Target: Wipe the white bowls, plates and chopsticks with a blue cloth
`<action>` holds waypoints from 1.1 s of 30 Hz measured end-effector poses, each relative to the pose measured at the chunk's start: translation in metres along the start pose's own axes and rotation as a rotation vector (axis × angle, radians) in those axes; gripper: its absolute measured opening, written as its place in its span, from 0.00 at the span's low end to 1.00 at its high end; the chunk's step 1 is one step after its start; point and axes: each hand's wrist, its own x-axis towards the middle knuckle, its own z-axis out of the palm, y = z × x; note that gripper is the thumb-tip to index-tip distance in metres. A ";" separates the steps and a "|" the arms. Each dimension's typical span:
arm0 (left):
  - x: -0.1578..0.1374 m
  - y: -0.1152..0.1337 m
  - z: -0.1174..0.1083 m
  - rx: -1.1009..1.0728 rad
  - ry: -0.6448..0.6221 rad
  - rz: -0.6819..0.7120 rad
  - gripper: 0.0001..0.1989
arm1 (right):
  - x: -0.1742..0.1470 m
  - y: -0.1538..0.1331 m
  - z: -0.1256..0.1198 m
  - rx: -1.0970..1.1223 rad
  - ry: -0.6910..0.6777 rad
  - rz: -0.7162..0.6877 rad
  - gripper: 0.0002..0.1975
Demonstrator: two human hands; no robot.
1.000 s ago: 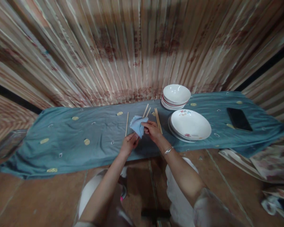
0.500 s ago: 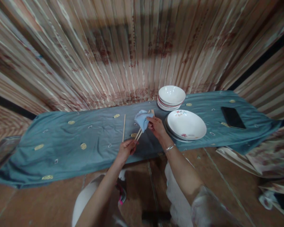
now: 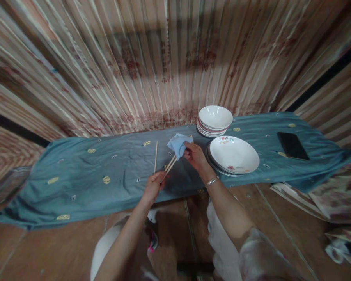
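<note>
My left hand [image 3: 155,184] is closed round the near ends of a pair of wooden chopsticks [image 3: 170,165], which slant up and away to the right. A light blue cloth [image 3: 178,145] is wrapped over the upper part of these chopsticks. My right hand [image 3: 194,155], with a bracelet at its wrist, pinches the cloth around them; the fingers partly hide the grip. Just left of the cloth, a single chopstick [image 3: 156,156] lies on the blue tablecloth [image 3: 128,164]. To the right of my right hand stands a stack of white plates [image 3: 234,155] with small flowers.
Behind the plates is a stack of white bowls [image 3: 215,117]. A black phone or tablet [image 3: 292,146] lies on the right of the table. A patterned curtain [image 3: 152,70] hangs along the back, and a clear tray [image 3: 7,183] shows at far left.
The view has shifted slightly, so the table appears a little further right. Both hands keep their hold, and the cloth's folds over the chopsticks have changed shape a little.
</note>
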 end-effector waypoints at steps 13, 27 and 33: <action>0.006 0.001 0.001 -0.106 0.000 -0.031 0.23 | -0.019 0.033 0.027 -0.106 -0.094 0.145 0.18; 0.003 0.003 0.002 -0.096 -0.030 -0.053 0.24 | -0.026 0.041 0.029 -0.183 -0.057 0.136 0.15; -0.001 -0.002 -0.002 -0.077 -0.071 -0.088 0.24 | -0.013 0.021 0.019 -0.124 0.015 0.089 0.16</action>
